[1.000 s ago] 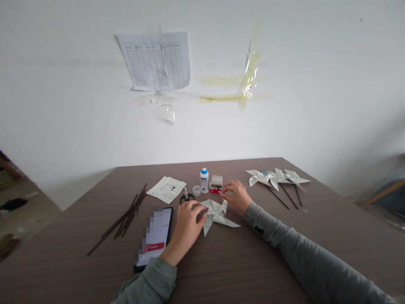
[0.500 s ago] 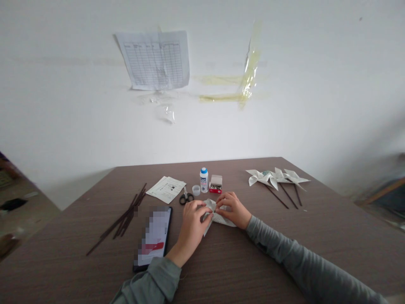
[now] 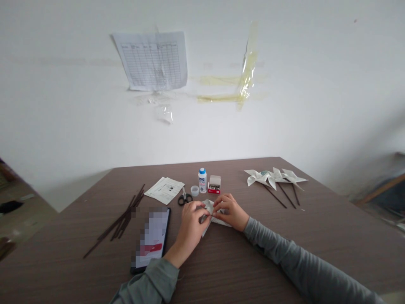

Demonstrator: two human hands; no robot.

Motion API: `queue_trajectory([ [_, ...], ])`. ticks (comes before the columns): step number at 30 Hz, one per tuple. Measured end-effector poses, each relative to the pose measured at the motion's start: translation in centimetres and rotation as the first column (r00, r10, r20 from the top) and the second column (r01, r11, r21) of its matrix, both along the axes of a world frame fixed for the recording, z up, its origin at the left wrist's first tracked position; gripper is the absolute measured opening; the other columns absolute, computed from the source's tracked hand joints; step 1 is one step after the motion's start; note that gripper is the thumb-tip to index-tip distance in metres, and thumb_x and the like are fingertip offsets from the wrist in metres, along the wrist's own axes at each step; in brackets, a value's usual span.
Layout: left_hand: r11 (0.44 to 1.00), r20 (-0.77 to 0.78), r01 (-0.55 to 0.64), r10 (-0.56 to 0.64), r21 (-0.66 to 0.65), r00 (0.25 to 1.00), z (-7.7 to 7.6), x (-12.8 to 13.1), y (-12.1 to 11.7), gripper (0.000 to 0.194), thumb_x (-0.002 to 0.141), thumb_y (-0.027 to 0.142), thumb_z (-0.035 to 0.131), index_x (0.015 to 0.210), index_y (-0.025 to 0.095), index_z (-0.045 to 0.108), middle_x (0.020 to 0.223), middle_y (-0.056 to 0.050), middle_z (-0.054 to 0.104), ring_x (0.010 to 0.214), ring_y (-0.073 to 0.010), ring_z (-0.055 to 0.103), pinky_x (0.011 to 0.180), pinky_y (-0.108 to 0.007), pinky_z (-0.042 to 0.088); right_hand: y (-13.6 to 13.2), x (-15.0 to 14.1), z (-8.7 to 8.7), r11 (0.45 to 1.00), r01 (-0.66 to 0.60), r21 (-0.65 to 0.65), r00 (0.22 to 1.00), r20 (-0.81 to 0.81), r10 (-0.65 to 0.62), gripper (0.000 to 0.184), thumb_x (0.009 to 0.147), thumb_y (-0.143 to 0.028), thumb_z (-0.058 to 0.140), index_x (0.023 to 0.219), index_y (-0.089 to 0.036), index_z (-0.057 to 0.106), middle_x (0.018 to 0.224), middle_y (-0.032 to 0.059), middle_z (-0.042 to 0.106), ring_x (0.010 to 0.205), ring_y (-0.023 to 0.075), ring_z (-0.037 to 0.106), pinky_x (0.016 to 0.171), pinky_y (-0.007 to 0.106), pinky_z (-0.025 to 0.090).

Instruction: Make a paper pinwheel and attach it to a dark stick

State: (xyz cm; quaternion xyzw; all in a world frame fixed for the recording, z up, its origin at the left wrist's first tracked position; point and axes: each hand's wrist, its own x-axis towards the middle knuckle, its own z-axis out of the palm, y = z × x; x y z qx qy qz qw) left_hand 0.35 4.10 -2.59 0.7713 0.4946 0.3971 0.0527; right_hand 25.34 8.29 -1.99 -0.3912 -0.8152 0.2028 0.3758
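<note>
A printed paper pinwheel (image 3: 208, 205) with folded points lies on the table between my hands, its centre partly covered by my fingers. My left hand (image 3: 191, 221) pinches its left side with thumb and forefinger. From the right, my right hand (image 3: 232, 212) presses thumb and fingertips together at the middle of the paper, close to the left fingertips. Whether something small is between the fingers cannot be made out. Just beyond are a red and white box of small metal pins (image 3: 214, 188), a white bottle with a blue cap (image 3: 202, 181), a small clear cup (image 3: 194, 191) and black-handled scissors (image 3: 185, 198).
A phone (image 3: 152, 240) lies left of my left forearm. Farther left are several thin dark sticks (image 3: 122, 219) and a stack of printed paper squares (image 3: 165, 190). Pinwheels on sticks (image 3: 272, 177) rest at the back right. A white wall (image 3: 300, 105) stands behind the table.
My right fingers have shifted slightly left, closer to my left fingertips over the pinwheel's centre. The whole view has moved slightly; other things stay in place.
</note>
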Motion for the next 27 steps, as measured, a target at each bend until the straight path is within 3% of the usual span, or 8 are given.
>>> queue_trajectory([
  [10, 0.998, -0.02, 0.002, -0.001, 0.06, 1.0, 0.61, 0.09, -0.31, 0.02, 0.102, 0.013, 0.097, 0.093, 0.03, 0.097, 0.129, -0.011, 0.092, 0.126, -0.0359, 0.088, 0.117, -0.062, 0.074, -0.44, -0.78, -0.13, 0.999, 0.042, -0.013, 0.999, -0.02, -0.042, 0.036, 0.108, -0.057, 0.104, 0.081, -0.035, 0.096, 0.12, 0.0158, 0.095, 0.134, 0.0468, 0.082, 0.123, 0.077, 0.071],
  [18, 0.999, -0.012, 0.011, -0.01, 0.035, 1.0, 0.9, -0.03, -0.37, 0.019, 0.104, 0.014, 0.097, 0.094, 0.03, 0.098, 0.131, -0.011, 0.092, 0.127, -0.0359, 0.088, 0.119, -0.062, 0.074, -0.28, -0.45, 0.17, 0.996, 0.033, -0.082, 0.999, -0.003, -0.033, 0.023, 0.102, -0.036, 0.11, 0.082, -0.037, 0.099, 0.125, 0.0131, 0.096, 0.142, 0.0483, 0.084, 0.131, 0.076, 0.07],
  [27, 1.0, 0.047, 0.01, -0.01, 0.002, 0.999, 0.61, -0.09, -0.07, 0.02, 0.101, 0.012, 0.1, 0.094, 0.031, 0.099, 0.129, -0.011, 0.094, 0.129, -0.0362, 0.089, 0.12, -0.062, 0.076, -0.44, -0.15, 0.61, 0.997, 0.016, -0.081, 1.0, -0.017, -0.018, 0.017, 0.099, -0.034, 0.111, 0.087, -0.034, 0.099, 0.126, 0.0127, 0.096, 0.139, 0.0448, 0.082, 0.131, 0.073, 0.069],
])
